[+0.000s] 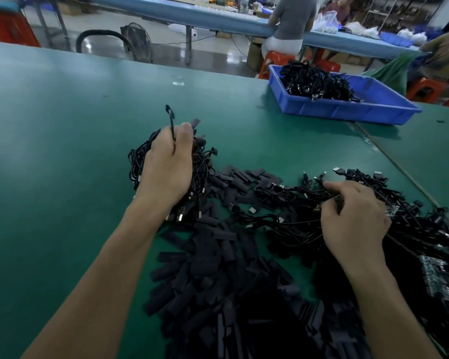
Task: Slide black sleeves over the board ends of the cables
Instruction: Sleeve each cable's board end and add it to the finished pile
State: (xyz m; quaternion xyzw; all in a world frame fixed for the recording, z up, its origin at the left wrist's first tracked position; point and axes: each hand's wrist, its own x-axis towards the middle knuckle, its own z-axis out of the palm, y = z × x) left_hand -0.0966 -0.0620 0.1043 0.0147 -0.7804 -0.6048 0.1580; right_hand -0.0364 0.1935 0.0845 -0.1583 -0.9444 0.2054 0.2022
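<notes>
**Caller:** Your left hand (166, 167) is clenched round a bundle of cables (138, 161) at the far left edge of the heap. One cable end (170, 117) pokes straight up between thumb and forefinger.

**Spotter:** I can't make out whether that tip wears a sleeve (too small and too dark). Your right hand (355, 221) is down in the tangle of cables (405, 203) on the right. Its forefinger reaches across, and thumb and curled fingers nip a strand (306, 194) that runs off to the left.

**Caller:** The black sleeves (218, 268) lie loose in a broad pile on the green table (49, 151). They spread between your two forearms and down toward you, touching both cable heaps.

**Spotter:** By your right forearm, circuit boards (436, 278) show among the dark wires. Well apart, at the far right of the table, a blue tray (347, 111) holds more coiled cables (316, 81), heaped against its back-left corner.
</notes>
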